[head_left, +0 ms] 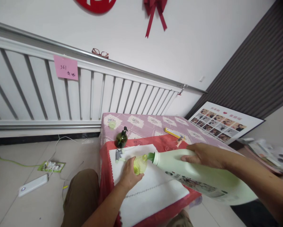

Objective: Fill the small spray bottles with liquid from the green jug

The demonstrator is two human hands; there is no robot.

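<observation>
My left hand is wrapped round a small see-through yellow-green bottle, tilted over a white cloth. In my right hand is a large pale green detergent jug, held by its handle and lying nearly level. Its green spout meets the mouth of the small bottle; whether liquid is running cannot be made out. Beside my left hand a grey spray head lies on the cloth. Just behind it stands a dark green pump bottle.
A pale green cap sits on the pink patterned tablecloth. A yellow-and-white box lies farther back. Behind the table runs a white radiator. On the floor at left are a power strip and a white device.
</observation>
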